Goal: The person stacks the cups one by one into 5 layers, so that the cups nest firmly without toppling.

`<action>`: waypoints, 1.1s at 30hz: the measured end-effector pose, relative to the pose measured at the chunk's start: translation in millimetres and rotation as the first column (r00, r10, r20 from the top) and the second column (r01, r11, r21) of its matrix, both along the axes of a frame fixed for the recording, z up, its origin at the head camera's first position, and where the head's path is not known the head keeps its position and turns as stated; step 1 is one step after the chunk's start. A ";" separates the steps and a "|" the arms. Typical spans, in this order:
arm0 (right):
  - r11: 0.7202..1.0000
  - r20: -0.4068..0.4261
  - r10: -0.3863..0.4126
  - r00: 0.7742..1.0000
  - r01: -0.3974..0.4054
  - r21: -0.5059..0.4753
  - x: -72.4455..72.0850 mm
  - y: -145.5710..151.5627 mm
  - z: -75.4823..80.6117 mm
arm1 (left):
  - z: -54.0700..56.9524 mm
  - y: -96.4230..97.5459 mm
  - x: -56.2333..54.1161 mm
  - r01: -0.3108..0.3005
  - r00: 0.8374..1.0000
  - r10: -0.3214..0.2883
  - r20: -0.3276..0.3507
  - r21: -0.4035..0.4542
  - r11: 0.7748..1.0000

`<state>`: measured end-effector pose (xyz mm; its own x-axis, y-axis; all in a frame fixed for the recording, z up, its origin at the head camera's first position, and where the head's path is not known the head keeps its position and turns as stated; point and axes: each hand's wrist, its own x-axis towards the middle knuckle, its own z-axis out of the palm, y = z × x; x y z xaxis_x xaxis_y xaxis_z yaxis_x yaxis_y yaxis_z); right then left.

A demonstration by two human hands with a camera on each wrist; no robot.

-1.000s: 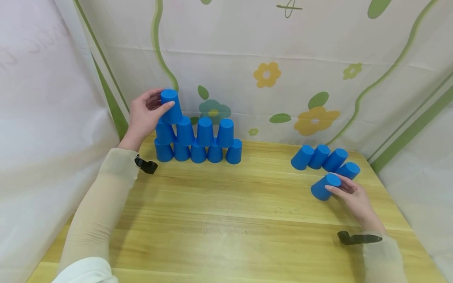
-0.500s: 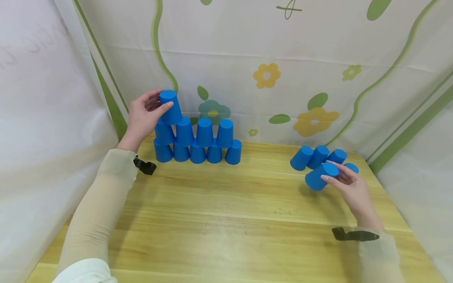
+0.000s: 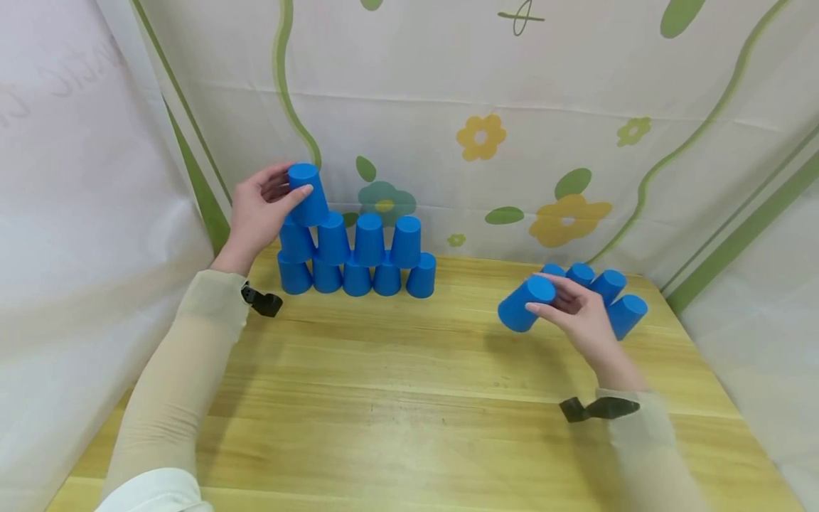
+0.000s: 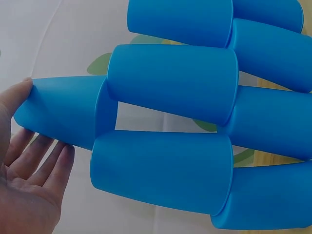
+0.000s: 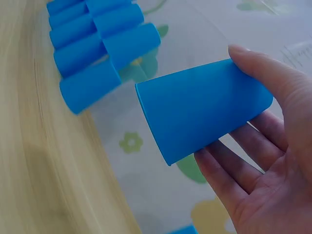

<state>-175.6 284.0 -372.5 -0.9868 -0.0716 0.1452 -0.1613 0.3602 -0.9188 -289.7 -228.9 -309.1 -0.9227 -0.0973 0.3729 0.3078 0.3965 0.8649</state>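
At the back left, upside-down blue cups stand in two stacked rows, the lower cups (image 3: 421, 276) on the table and the upper cups (image 3: 406, 243) bridging them. My left hand (image 3: 259, 206) holds a blue cup (image 3: 310, 199) between thumb and fingers at the left end of the upper row. In the left wrist view, that cup (image 4: 63, 107) has its rim right at the two cups (image 4: 170, 83) beneath it. My right hand (image 3: 585, 323) grips another blue cup (image 3: 521, 306), tilted and raised over the table, its rim pointing down and left.
Several more blue cups (image 3: 628, 313) stand upside down at the back right, partly hidden behind my right hand. The wooden table (image 3: 397, 427) meets a white cloth backdrop (image 3: 409, 128) printed with flowers, and cloth also hangs at both sides.
My right hand has lifted its cup from beside the right-hand group and carried it left and up. My left hand and its cup have stayed in place.
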 end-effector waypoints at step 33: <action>0.945 -0.206 0.257 0.944 -0.290 -0.150 -94.9 -184.7 60.4 | -2.2 -1.4 -1.6 0.002 1.000 -0.003 0.005 0.004 1.000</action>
<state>-270.5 99.3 -312.1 -0.8883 -0.2923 0.3542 -0.3999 0.1135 -0.9095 -291.3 -230.3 -311.3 -0.9250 -0.0966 0.3676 0.3041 0.3919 0.8683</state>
